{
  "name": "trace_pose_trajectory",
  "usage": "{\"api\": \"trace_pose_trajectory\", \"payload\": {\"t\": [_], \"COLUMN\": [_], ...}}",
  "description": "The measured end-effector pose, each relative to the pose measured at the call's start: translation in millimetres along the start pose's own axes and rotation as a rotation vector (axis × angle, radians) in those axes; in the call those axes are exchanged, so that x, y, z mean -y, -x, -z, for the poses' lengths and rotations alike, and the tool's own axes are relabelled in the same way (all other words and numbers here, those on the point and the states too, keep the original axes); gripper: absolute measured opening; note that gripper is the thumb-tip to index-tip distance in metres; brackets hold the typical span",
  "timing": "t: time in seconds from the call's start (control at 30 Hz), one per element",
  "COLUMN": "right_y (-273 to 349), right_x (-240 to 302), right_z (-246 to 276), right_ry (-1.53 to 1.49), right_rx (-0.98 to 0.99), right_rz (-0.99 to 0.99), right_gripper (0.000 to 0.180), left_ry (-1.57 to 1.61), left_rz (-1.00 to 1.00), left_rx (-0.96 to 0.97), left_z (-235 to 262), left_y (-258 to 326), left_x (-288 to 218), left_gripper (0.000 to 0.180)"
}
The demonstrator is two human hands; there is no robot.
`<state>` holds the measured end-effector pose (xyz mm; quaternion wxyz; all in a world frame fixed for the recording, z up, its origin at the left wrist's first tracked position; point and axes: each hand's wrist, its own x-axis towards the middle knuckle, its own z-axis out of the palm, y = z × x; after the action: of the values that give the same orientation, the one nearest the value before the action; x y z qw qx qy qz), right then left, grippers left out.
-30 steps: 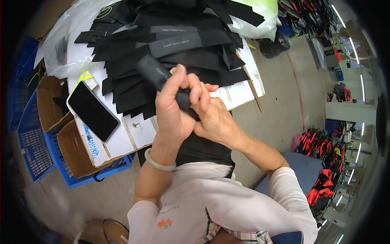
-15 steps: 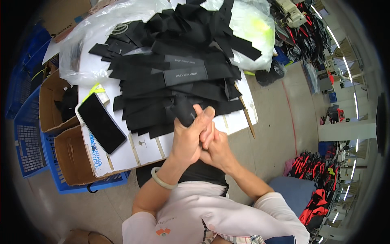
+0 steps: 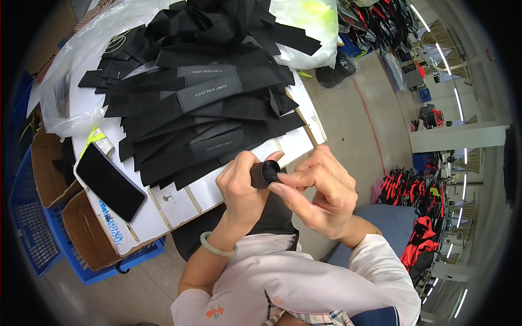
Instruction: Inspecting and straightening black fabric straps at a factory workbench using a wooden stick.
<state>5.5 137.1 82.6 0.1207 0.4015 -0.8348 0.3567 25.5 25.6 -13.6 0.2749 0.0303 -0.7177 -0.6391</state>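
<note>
head view, two hands, left hand and right hand, pinching one rolled black strap

A small black rolled-up strap, wound into a tight cylinder, is pinched between the left hand and the right hand. Its round end faces the right fingertips, its body lies in the left fingers. It is held up just off the near edge of the table.

Most of the rolled black strip is hidden inside the hands.
</note>
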Motion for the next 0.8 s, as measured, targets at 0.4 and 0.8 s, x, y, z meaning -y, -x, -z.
{"api": "trace_pose_trajectory", "payload": {"t": [0.4, 0.8], "right_y": [2, 0], "right_x": [-20, -45], "right_z": [28, 34], "right_ry": [-0.826, -0.748], "right_rx": [0.086, 0.317], "right_rz": [-0.719, -0.493], "right_gripper": [0.013, 0.015], "left_ry": [-0.109, 0.965], "left_rz": [-0.098, 0.591], "left_rx": [0.068, 0.792], "left_z": [-10, 7], "left_y": [17, 22], "left_x": [24, 2], "left_gripper": [0.024, 0.022]}}
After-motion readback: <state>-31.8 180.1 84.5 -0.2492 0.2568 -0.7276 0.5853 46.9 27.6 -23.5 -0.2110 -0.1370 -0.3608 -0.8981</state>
